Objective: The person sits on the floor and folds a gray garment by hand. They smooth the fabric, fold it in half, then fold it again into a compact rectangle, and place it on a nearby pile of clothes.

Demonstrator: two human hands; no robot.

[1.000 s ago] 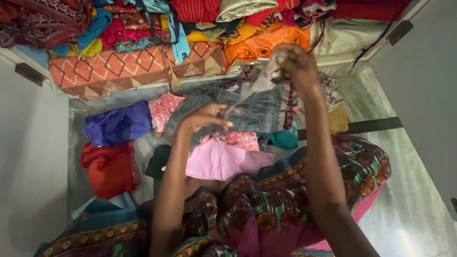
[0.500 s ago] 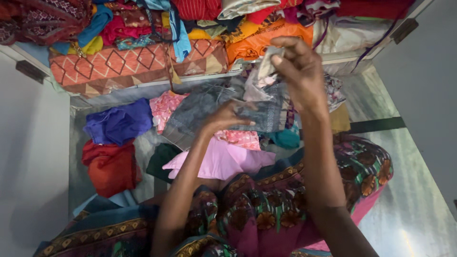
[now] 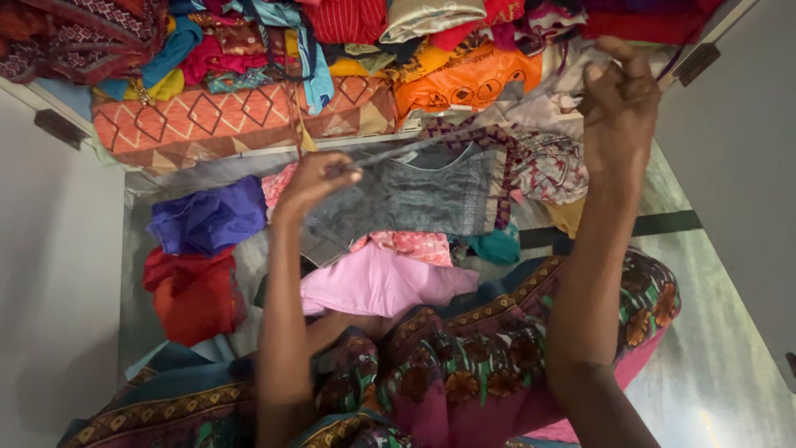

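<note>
Both hands, left hand (image 3: 311, 178) and right hand (image 3: 620, 99), hold a grey garment (image 3: 414, 195) stretched.

The person is wearing a draped printed garment (image 3: 464, 365) in maroon, green and teal with brownish-orange flowers, edged with a gold patterned border; a plain pink panel is showing at 4 o'clock. Both forearms are showing bare, sleeveless and unadorned.

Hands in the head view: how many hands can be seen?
2. The left hand grips one end of the grey garment; the right hand holds the other end, raised higher near the shelf. No other person's hand shows.
</note>
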